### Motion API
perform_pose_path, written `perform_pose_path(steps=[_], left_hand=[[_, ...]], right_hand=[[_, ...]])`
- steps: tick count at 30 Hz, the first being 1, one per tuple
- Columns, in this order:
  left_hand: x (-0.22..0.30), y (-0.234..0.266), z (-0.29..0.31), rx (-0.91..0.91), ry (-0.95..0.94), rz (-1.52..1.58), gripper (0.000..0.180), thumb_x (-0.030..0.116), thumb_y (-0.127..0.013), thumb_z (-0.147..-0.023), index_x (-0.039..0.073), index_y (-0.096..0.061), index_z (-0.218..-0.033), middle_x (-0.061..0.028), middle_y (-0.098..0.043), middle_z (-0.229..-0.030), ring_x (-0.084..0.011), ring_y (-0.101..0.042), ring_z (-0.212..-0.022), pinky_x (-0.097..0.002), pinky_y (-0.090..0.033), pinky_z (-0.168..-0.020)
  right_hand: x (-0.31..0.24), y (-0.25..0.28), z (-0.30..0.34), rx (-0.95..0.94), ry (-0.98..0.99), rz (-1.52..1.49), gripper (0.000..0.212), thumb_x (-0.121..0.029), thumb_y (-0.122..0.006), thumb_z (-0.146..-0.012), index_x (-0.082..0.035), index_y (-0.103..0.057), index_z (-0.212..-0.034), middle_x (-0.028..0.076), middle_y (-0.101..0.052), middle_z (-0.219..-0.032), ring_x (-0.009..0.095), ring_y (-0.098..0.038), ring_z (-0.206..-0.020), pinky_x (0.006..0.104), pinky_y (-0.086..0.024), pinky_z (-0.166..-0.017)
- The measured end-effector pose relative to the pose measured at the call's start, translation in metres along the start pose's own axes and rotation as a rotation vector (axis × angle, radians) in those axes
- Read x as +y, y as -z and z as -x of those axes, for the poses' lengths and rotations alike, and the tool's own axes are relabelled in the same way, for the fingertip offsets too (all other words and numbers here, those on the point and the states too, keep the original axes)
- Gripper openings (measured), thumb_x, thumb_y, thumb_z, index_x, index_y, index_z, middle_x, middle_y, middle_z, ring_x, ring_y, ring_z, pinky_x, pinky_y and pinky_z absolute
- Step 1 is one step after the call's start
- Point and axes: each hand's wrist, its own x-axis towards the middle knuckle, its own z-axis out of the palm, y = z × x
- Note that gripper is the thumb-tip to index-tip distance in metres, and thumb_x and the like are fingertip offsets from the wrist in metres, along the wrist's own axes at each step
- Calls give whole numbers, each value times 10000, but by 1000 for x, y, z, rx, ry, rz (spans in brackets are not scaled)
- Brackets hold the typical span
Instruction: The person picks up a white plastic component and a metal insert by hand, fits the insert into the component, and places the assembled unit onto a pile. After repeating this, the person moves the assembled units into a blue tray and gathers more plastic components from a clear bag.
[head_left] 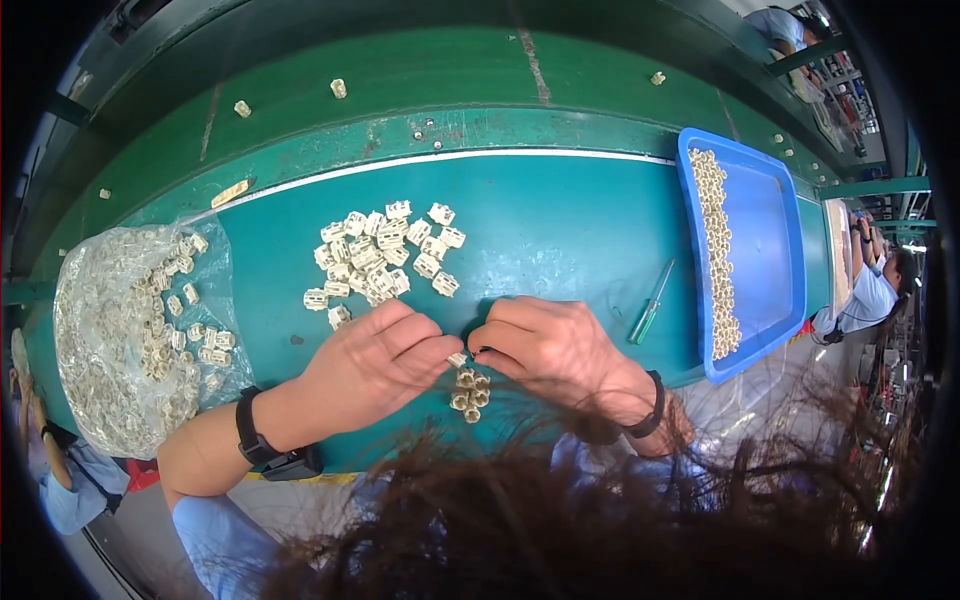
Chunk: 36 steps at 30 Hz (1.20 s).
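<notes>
Over the green tabletop, my left hand [390,350] is closed with thumb and finger pinching a small cream plastic part [457,359]. My right hand [550,348] faces it closely, its fingers pinched together at the same spot; whatever they hold is too small to make out. Just below the fingertips stands a little group of cream parts [470,393] with round openings facing up. Beyond my left hand lies a loose pile of cream rectangular plastic housings [372,250].
At left, a clear plastic bag [110,330] spills similar parts. A blue tray [765,260] at right holds rows of parts along its left side. A green-handled screwdriver [645,318] lies beside it. Scattered parts sit on the green belt [440,70] behind. Other people work at both sides.
</notes>
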Motion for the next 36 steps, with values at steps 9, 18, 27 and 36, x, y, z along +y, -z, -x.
perform_pose_path(steps=[9,18,27,36], left_hand=[[-1,-5,-1,-31,-3,9,428,113,-856,-892,177,-717,-1292,-1,-619,-1181,-225,-628,-1024,-344,-614,-774],[5,5,-6,79,67,124,372,50,-869,-904,178,-772,-1239,20,-711,-1165,-208,-701,-983,-325,-643,-783],[7,2,0,52,304,456,337,71,-913,-912,156,-776,-1207,-10,-828,-1109,-233,-797,-935,-353,-678,-765],[7,5,-5,74,239,367,350,70,-928,-887,158,-764,-1184,-9,-804,-1074,-216,-767,-943,-341,-654,-788]], right_hand=[[-4,0,-1,4,-15,-19,207,-131,-897,-870,-152,-769,-1031,17,-673,-915,264,-729,-841,410,-615,-670],[-3,2,-1,7,-74,-78,206,-113,-907,-875,-140,-775,-1031,30,-684,-907,272,-722,-802,411,-599,-657],[-5,15,1,25,-217,-227,194,-65,-904,-900,-128,-798,-1049,36,-686,-868,216,-708,-736,368,-575,-636],[-13,21,-1,-11,-208,-310,230,-28,-927,-870,-103,-806,-1051,54,-696,-873,214,-697,-736,360,-568,-636]])
